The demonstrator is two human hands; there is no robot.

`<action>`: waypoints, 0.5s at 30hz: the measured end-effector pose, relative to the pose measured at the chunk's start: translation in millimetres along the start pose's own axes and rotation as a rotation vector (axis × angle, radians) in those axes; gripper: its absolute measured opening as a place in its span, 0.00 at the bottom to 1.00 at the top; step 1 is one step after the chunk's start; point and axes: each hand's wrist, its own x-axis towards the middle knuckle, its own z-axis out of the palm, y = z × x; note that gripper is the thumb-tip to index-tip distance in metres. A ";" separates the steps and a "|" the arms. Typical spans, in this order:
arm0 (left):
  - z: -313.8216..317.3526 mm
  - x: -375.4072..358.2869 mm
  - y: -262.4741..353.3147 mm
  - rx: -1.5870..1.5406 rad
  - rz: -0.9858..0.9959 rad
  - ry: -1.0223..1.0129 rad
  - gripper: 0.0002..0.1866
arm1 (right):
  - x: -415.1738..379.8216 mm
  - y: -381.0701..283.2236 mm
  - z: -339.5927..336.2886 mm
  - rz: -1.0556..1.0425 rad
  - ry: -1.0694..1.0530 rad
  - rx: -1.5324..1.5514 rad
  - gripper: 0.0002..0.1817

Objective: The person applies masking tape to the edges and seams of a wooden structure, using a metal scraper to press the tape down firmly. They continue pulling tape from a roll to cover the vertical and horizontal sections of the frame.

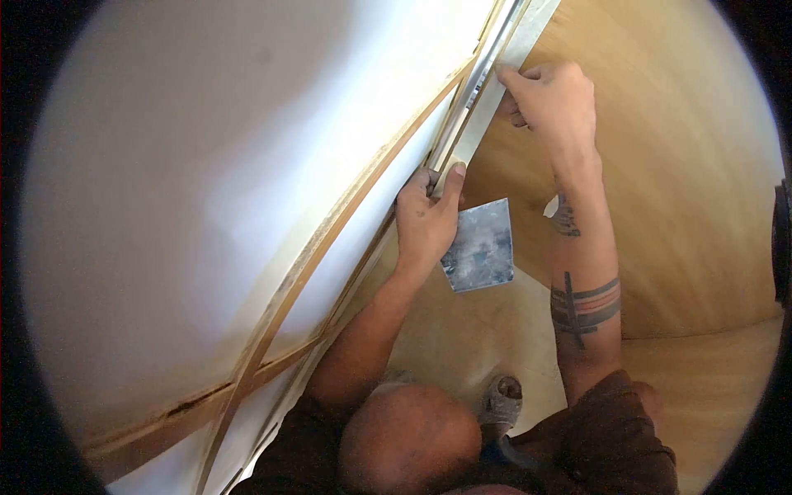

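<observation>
My left hand is closed at the edge of the wooden frame, its thumb lying against a pale flat strip. From under that palm sticks the smeared metal blade of a putty knife; its handle is hidden behind the hand. Higher up, my right hand is closed, with thumb and forefinger pinched at the strip's right edge. The strip runs along the seam beside a light metal channel. How firmly the pinch grips it is hard to see.
A large white panel with brown wooden battens fills the left side. A curved plywood surface stands at right. Below are a bare knee and a sandalled foot on the tan floor. A small white patch shows beside my right forearm.
</observation>
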 end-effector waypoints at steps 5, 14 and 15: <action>0.3 1.9 -3.5 -0.002 0.071 0.028 0.23 | 20.4 -18.5 -34.0 -0.058 0.080 0.026 0.24; 3.2 4.5 -10.4 -0.134 0.068 -0.002 0.23 | 8.3 -5.9 -11.9 -0.170 0.308 -0.136 0.27; 2.1 4.3 -8.7 -0.118 0.057 -0.023 0.24 | 2.5 -2.6 -4.8 -0.098 0.231 -0.126 0.28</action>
